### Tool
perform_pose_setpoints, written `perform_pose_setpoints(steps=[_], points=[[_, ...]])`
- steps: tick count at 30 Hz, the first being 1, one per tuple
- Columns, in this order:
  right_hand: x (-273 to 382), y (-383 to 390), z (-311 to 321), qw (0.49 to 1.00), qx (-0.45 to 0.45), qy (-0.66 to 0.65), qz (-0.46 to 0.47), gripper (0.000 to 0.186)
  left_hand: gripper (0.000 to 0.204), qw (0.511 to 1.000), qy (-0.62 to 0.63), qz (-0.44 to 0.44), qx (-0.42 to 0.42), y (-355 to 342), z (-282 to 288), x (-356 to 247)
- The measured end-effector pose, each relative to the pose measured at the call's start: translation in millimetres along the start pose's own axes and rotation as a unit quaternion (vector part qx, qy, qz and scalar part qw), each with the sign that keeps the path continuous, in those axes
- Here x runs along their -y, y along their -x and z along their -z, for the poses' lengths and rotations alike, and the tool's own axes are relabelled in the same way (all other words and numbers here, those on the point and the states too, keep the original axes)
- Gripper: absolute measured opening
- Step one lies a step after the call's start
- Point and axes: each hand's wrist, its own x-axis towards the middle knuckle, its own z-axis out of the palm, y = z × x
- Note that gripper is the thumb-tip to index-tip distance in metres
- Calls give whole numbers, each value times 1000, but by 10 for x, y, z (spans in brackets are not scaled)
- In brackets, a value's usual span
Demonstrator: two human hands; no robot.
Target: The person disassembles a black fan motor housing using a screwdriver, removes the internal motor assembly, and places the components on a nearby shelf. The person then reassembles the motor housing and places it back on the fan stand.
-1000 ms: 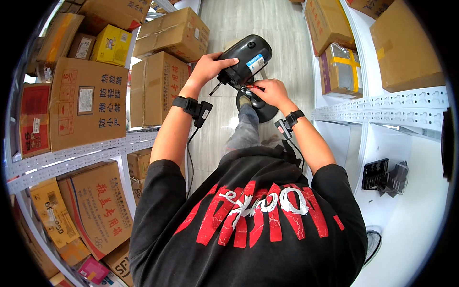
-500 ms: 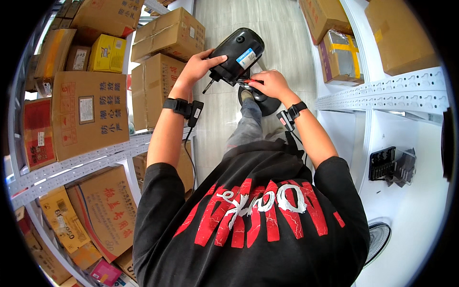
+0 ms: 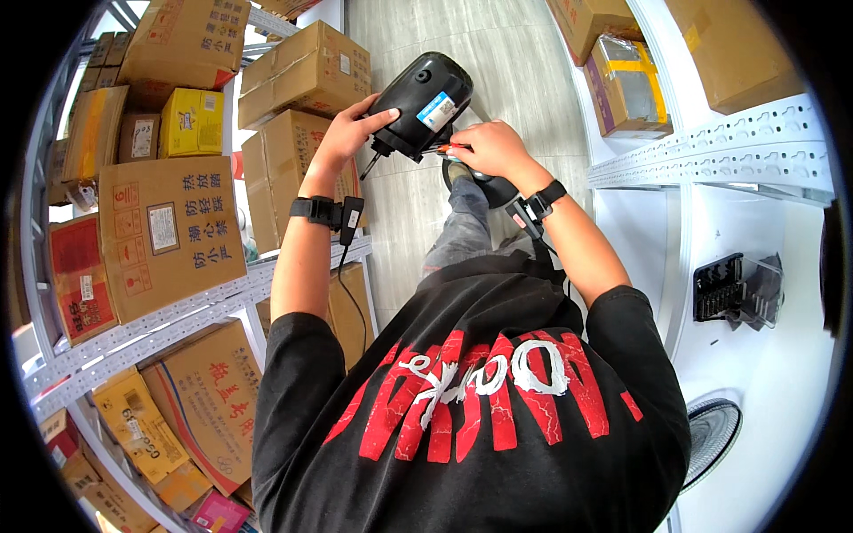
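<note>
A black fan motor housing (image 3: pixel 425 93) with a blue-and-white label is tilted in front of me. Its metal shaft (image 3: pixel 370 165) sticks out at the lower left. My left hand (image 3: pixel 352 135) grips the housing's left side, thumb on top. My right hand (image 3: pixel 490 147) is closed around a screwdriver (image 3: pixel 452 148) with a red handle, its thin shank pointing at the housing's lower edge. The contact at the tip is too small to make out. Below the right hand a round black base (image 3: pixel 496 190) stands on the floor by my shoe, partly covered by the hand and arm.
Shelves of cardboard boxes (image 3: pixel 173 240) line my left. White shelving (image 3: pixel 720 147) on the right carries a taped box (image 3: pixel 629 87), an opened black bit case (image 3: pixel 718 289) and a round black fan grille (image 3: pixel 709 440). Pale floor (image 3: pixel 498 44) runs ahead between them.
The view has shifted slightly, and both hands and the housing sit a little further left in it. Each hand keeps its hold; the screwdriver stays at the housing's lower edge.
</note>
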Motion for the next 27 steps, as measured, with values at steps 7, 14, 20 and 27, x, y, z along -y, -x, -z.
perform_pose_setpoints(steps=[7,14,20,27], points=[[88,-52,88,998,49,28,-39,33,70,1000,-12,26,-12,8,11,-1],[175,13,-13,998,2,43,-39,32,74,998,-25,52,-38,55,-29,-73],[332,128,-139,997,-51,9,-60,32,76,995,-73,38,-49,126,-83,-93],[422,205,-14,995,-28,50,-77,33,84,997,-28,-42,-50,68,-108,132]])
